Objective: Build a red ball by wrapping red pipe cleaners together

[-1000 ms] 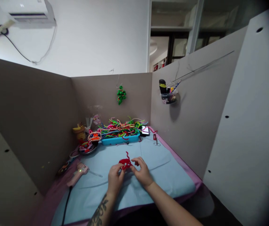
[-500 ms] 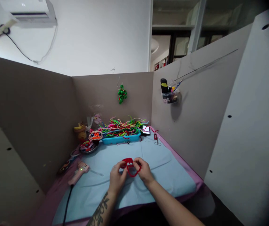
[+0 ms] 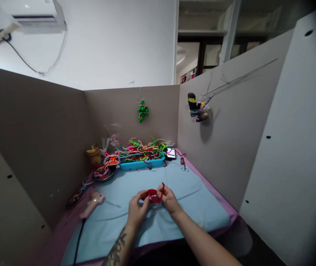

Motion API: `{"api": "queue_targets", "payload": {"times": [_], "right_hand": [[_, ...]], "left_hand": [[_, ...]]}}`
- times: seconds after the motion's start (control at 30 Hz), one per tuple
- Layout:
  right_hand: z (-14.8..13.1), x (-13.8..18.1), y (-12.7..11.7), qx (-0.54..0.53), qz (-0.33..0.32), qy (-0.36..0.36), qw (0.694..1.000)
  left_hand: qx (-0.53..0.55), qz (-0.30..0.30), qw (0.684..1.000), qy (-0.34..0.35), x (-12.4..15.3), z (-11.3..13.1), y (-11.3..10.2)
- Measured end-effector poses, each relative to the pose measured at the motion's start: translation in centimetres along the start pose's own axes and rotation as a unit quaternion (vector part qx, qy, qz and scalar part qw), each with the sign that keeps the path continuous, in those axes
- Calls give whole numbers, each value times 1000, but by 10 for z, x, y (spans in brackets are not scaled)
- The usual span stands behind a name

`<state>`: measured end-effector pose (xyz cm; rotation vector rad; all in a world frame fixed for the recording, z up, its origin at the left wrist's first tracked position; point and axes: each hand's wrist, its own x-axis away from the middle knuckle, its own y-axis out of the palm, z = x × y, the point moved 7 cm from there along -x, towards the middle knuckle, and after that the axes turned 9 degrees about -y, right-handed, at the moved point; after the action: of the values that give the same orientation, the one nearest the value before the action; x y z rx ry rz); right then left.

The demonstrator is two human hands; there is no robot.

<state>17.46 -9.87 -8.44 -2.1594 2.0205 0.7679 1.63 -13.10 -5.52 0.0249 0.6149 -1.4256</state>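
Between my hands, just above the blue table cover [image 3: 180,221], is a small red ring-shaped piece of bent pipe cleaner [image 3: 153,192]. My left hand [image 3: 137,207] pinches its left side between thumb and fingers. On the other side, my right hand [image 3: 171,201] is closed on a red strand of the same pipe cleaner, whose tip sticks up above the fingers. The fine shaping of the piece is too small to make out.
A pink glue gun [image 3: 93,205] with a black cord lies at left. Behind it, a bowl [image 3: 105,178] holds colourful pieces. A blue tray [image 3: 144,164] of pipe cleaners stands at the back, with scissors [image 3: 185,168] to its right. Partition walls [image 3: 136,129] enclose the table.
The loose red loop hanging between my hands has become smaller. A strand end now points up by my right fingers. Both hands stay in nearly the same place.
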Motion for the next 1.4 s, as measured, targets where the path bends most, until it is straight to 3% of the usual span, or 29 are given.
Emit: {"api": "queue_targets", "payload": {"times": [0.23, 0.5, 0.7, 0.93, 1.03, 1.13, 1.27, 1.4], "right_hand": [[7, -1, 0, -37, 9, 31, 999], [-5, 1, 1, 128, -22, -47, 990], [-10, 2, -5, 216, 28, -107, 970], [-12, 3, -6, 185, 54, -105, 976], [-11, 3, 1, 155, 10, -94, 983], [-10, 1, 3, 172, -14, -105, 979], [-9, -2, -5, 249, 26, -129, 959], [-2, -2, -5, 299, 20, -125, 946]], "left_hand": [[9, -30, 999, -10, 0, 4, 5], [45, -13, 999, -27, -3, 9, -1], [43, -24, 998, -34, -3, 1, 3], [7, -49, 999, -12, 0, -3, 11], [16, -68, 998, -9, 0, -5, 14], [23, -58, 998, -6, -2, -5, 12], [21, -34, 999, -1, -3, -3, 8], [13, -24, 1000, 12, -2, -4, 7]]}}
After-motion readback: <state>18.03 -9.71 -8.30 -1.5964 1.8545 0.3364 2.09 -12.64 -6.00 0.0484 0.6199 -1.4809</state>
